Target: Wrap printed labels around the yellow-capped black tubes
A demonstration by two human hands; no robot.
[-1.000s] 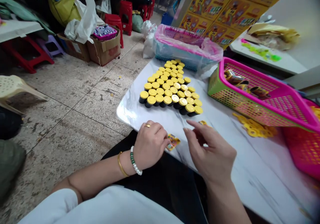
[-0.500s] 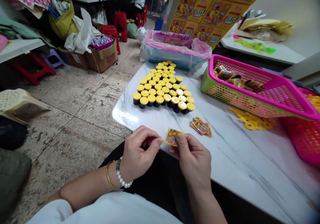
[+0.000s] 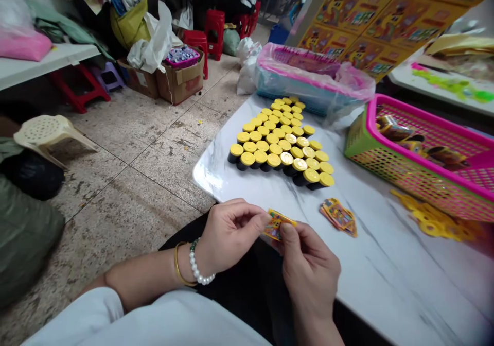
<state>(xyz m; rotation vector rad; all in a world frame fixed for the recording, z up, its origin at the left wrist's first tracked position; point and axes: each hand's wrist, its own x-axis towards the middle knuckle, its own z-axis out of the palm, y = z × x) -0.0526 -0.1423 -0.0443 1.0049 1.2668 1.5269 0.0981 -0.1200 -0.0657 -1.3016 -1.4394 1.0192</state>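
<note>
A small printed card or sticker (image 3: 277,224), orange and yellow, is pinched between thumb and fingers of my right hand (image 3: 309,263). My left hand (image 3: 235,238) has its thumb and index finger closed on the left edge of the same piece. Both hands are over the near edge of the white marbled table (image 3: 378,263). A loose pile of similar printed pieces (image 3: 338,216) lies on the table to the right of my hands. Beyond them stand several black tubs with yellow lids (image 3: 273,148), grouped closely together.
A pink and green basket (image 3: 420,166) with wrapped items stands at the right, yellow plastic parts (image 3: 428,220) beside it. A plastic-covered basket (image 3: 312,81) sits at the table's far end. Printed boxes (image 3: 358,27) are stacked behind. A cream stool (image 3: 50,132) stands on the floor.
My left hand has moved right and its fingertips now touch the printed piece, which has tilted a little. The view has turned left, so the surroundings sit farther right.
</note>
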